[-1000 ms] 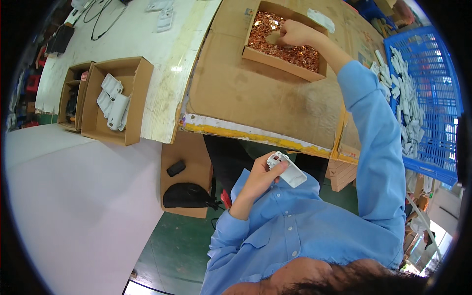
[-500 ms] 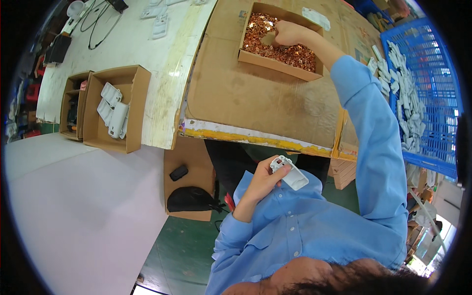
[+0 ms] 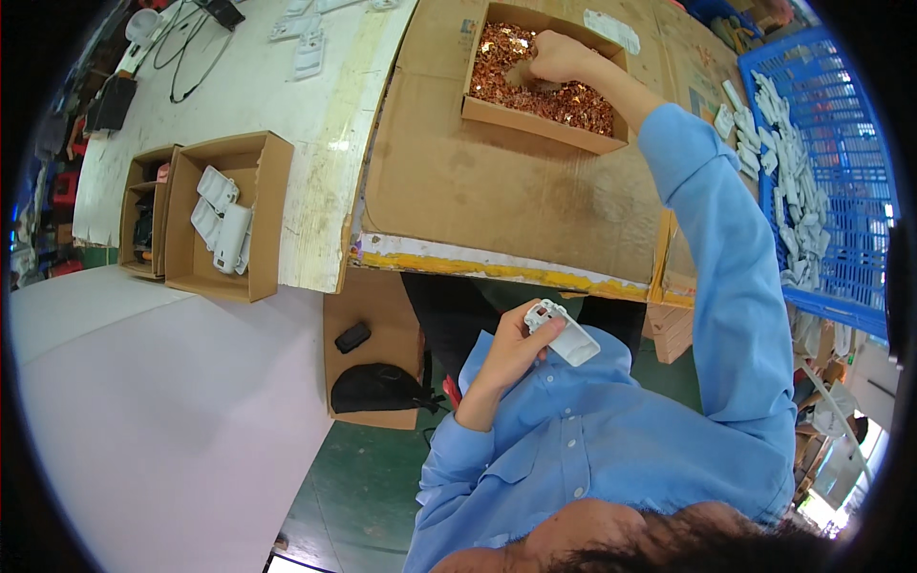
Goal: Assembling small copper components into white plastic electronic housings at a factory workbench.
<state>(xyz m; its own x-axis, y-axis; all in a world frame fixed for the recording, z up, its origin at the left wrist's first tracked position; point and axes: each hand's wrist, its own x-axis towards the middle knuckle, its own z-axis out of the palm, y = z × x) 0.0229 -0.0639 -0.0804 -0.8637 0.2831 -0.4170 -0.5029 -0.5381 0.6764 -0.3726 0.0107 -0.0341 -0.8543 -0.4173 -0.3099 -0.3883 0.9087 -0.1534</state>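
My left hand (image 3: pixel 508 355) grips a white plastic casing (image 3: pixel 579 345) in front of my shirt, its thumb pressed on the face of it and its open hollow upward. At the far side of the table my right hand (image 3: pixel 560 57) reaches into a shallow cardboard box (image 3: pixel 546 136). Small shiny copper-coloured metal pieces (image 3: pixel 499 74) fill that box. The right fingers are curled together down among the pieces; what they pinch, if anything, is hidden.
A blue plastic basket (image 3: pixel 845 124) with many white plastic parts stands at the right. To the left, a cardboard box (image 3: pixel 271 215) holds several white casings. More white parts (image 3: pixel 309 54) and a black cable (image 3: pixel 202 78) lie on the white table. Cardboard (image 3: pixel 430 181) covers the table ahead.
Almost nothing differs. The whole view has shifted slightly; my right hand stays in the box of copper pieces and my left keeps hold of the casing.
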